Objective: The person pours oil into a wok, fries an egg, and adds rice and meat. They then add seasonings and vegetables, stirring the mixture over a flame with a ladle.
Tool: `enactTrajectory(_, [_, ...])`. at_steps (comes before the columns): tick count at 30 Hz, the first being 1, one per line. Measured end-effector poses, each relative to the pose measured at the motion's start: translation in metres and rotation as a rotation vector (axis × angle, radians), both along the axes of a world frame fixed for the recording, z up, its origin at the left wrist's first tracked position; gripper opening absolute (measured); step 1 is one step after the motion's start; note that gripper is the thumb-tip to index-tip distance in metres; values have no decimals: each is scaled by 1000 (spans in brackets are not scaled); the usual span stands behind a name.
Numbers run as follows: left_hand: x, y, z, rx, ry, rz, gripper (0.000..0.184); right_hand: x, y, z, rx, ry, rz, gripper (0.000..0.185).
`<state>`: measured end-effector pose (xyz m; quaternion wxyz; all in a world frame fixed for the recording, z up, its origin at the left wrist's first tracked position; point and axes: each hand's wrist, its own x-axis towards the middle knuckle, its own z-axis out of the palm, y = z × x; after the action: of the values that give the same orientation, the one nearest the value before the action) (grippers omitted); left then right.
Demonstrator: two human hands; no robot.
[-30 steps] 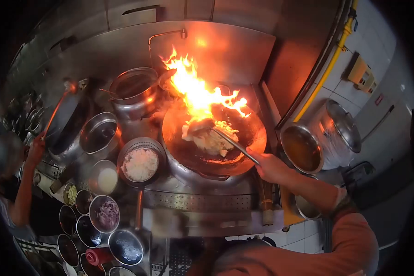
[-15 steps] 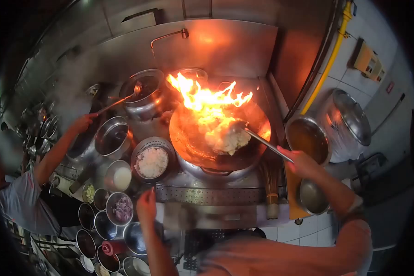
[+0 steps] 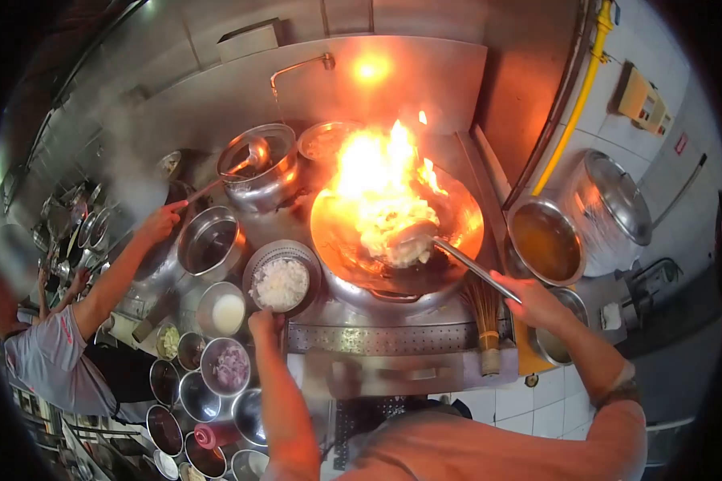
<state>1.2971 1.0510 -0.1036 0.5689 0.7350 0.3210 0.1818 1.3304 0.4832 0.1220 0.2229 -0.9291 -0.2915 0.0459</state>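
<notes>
My right hand (image 3: 535, 301) is wrapped round the handle of a long metal ladle (image 3: 477, 268). The ladle's head rests among pale food (image 3: 405, 250) in a big wok (image 3: 341, 260). Tall flames (image 3: 381, 172) rise over the food and hide the wok's far side. My left hand (image 3: 266, 324) is closed at the near rim of a perforated metal bowl (image 3: 316, 280) with white, rice-like food (image 3: 281, 284) in it. What its fingers hold, if anything, is hidden.
A co-worker's hand (image 3: 162, 222) on the left holds another ladle (image 3: 257, 152) over a pot (image 3: 265, 196). Several ingredient bowls, one with chopped purple onion (image 3: 228, 369), stand left of my left arm. A bamboo brush (image 3: 489, 353) and an oil pot (image 3: 547, 244) are to the right.
My left hand has moved forward to the perforated bowl's near rim. The flames have grown taller. The co-worker's ladle is still over its pot. The whole view has shifted slightly.
</notes>
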Motion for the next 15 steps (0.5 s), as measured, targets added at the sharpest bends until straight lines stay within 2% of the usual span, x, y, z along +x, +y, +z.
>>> enactTrajectory(1, [0,-4,16,-461,17,66,23,5,12,10,-146,181,-120,64])
enactTrajectory(2, [3,-21,38,-465,12,57,23,10,17,9,-148,174,-128,64])
enactTrajectory(4, [0,-47,66,-612,-165,194,20,23,24,-3,-143,13,-153,65])
enactTrajectory(5, [6,-14,8,-80,-20,-11,18,17,22,3,-133,18,-143,65])
enactTrajectory(6, [3,-11,12,-70,-17,4,18,10,17,16,-77,68,-133,65])
enactTrajectory(8, [0,-16,23,905,610,-227,16,13,6,16,-21,117,-103,64])
enactTrajectory(9, [-11,-29,33,897,619,-219,16,17,-5,7,-59,93,-51,64])
enactTrajectory(12, [-52,-81,90,-511,-289,245,14,31,-17,-6,-60,59,-20,62])
enactTrajectory(13, [-66,-78,90,-367,-170,220,17,39,-13,-9,-15,40,-35,62])
enactTrajectory(15, [-96,-96,125,-405,-138,290,17,46,-6,-9,44,76,-44,62])
